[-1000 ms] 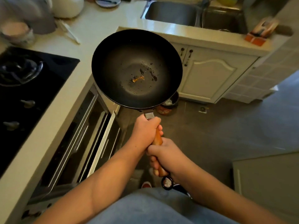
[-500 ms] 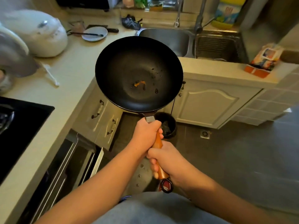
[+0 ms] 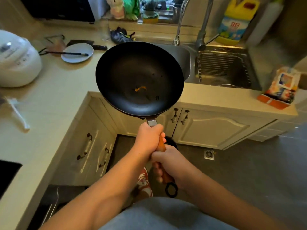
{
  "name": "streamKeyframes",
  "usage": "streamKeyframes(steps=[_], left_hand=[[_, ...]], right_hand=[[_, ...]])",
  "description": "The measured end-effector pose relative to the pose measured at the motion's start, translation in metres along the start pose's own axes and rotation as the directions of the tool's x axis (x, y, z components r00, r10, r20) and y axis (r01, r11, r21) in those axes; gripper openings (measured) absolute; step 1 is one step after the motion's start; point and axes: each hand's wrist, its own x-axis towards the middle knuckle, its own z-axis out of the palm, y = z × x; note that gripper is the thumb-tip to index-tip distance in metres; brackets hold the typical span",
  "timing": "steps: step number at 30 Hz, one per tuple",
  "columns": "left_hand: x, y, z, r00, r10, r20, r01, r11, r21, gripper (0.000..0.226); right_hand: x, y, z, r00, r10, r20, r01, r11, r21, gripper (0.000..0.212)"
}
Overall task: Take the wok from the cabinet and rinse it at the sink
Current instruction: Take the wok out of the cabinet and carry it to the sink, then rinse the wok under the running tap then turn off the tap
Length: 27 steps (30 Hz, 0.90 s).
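A black wok [image 3: 139, 78] with a small orange scrap and dark spots inside is held level in the air, over the counter's inner corner and the near left edge of the steel sink [image 3: 184, 55]. Its wooden handle [image 3: 161, 144] points back toward me. My left hand [image 3: 150, 141] grips the handle just behind the metal collar. My right hand [image 3: 169, 165] grips the handle lower down, near the black hanging ring. A curved tap [image 3: 180, 20] rises behind the left basin.
The sink's right basin holds a wire rack [image 3: 222, 67]. A white rice cooker [image 3: 16, 58], a plate [image 3: 77, 53] with chopsticks and a knife lie on the left counter. A yellow detergent bottle [image 3: 235, 20] stands behind the sink; a packet [image 3: 280, 88] sits at the counter's right end.
The wok has been carried forward from beside the stove toward the sink, and the view has lifted; both hands keep the same grip on the handle. The open lower cabinet has dropped behind.
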Motion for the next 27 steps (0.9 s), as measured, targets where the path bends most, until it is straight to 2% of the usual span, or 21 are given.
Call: streamKeyframes(steps=[7, 9, 15, 20, 23, 27], left_hand=[[0.103, 0.059, -0.023, 1.000, -0.021, 0.006, 0.021, 1.000, 0.017, 0.005], [0.124, 0.074, -0.026, 1.000, -0.018, 0.009, 0.018, 0.999, 0.048, 0.002], [0.171, 0.116, -0.016, 1.000, -0.018, -0.012, 0.020, 0.991, 0.130, 0.012], [0.207, 0.141, 0.010, 0.996, -0.041, -0.078, 0.053, 0.987, 0.151, 0.016], [0.229, 0.148, 0.034, 0.987, -0.056, -0.152, 0.070, 0.994, 0.085, 0.022], [0.258, 0.155, 0.068, 0.965, -0.067, -0.253, 0.077, 0.997, 0.031, 0.026]], right_hand=[[0.091, -0.078, -0.001, 0.998, 0.058, -0.034, -0.057, 0.998, 0.036, 0.006], [0.109, -0.097, -0.002, 0.998, 0.061, -0.031, -0.059, 0.996, 0.069, 0.006], [0.150, -0.142, -0.019, 0.995, 0.100, -0.014, -0.097, 0.984, 0.150, 0.009], [0.179, -0.174, -0.055, 0.987, 0.161, 0.014, -0.161, 0.968, 0.190, 0.013], [0.194, -0.193, -0.085, 0.972, 0.231, 0.046, -0.235, 0.946, 0.223, 0.016], [0.211, -0.216, -0.133, 0.940, 0.320, 0.117, -0.337, 0.923, 0.185, 0.021]])
